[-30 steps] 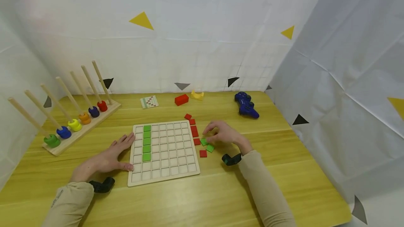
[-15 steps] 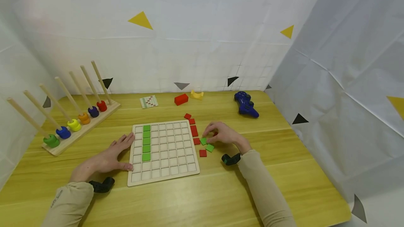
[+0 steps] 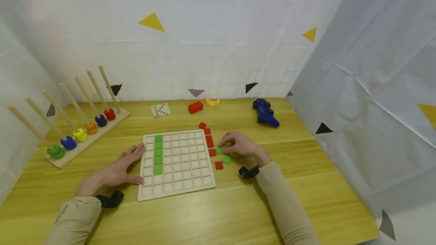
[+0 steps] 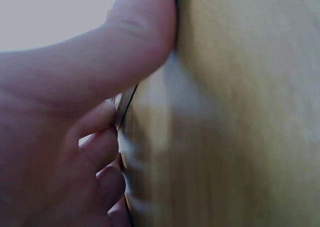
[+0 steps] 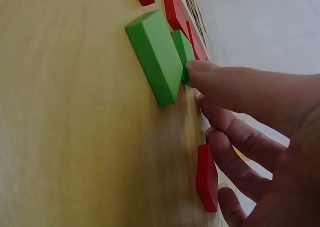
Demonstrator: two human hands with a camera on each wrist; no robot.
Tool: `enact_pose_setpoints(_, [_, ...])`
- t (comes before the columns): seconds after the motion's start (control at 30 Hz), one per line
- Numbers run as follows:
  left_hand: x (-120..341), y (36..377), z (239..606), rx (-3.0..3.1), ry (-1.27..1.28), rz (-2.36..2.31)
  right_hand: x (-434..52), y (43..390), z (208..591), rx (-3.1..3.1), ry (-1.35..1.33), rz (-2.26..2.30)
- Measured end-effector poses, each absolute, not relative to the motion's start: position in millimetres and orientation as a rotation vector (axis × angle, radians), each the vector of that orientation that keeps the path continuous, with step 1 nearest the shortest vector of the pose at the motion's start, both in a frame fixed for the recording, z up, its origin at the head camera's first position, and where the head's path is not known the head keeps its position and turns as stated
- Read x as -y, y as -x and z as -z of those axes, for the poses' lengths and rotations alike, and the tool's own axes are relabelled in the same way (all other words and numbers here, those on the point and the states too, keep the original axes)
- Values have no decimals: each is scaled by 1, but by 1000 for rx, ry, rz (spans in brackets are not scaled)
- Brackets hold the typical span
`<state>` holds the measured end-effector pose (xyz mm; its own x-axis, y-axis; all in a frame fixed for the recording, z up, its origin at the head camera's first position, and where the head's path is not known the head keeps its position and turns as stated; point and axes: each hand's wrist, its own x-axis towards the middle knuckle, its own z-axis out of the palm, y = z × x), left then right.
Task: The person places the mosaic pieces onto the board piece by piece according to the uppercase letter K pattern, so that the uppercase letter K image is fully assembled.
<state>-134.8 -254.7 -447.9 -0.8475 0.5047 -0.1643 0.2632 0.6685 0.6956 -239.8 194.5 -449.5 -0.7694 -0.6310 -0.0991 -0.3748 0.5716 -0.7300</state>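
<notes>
The right hand's (image 3: 240,145) grip has closed in on a green tile (image 3: 219,150), thumb tip touching it; the second green tile (image 3: 226,159) lies just nearer the wrist. The left hand (image 3: 117,169) stays flat against the grid board (image 3: 177,184).

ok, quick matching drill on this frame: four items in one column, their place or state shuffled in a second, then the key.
Items:
1. blue game controller
2. wooden grid board
3. wooden peg rack with coloured rings
4. small green square tile

States:
A. touched by the right hand
B. left hand resting at its edge
C. far right on the table
D. far left on the table

Pairs: 1-C, 2-B, 3-D, 4-A
</notes>
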Motion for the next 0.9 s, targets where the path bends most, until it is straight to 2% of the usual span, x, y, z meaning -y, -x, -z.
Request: enact_pose_setpoints(0.9, [255, 135, 448, -2539, -597, -977, -188, 233, 445, -2454, 779, 1084])
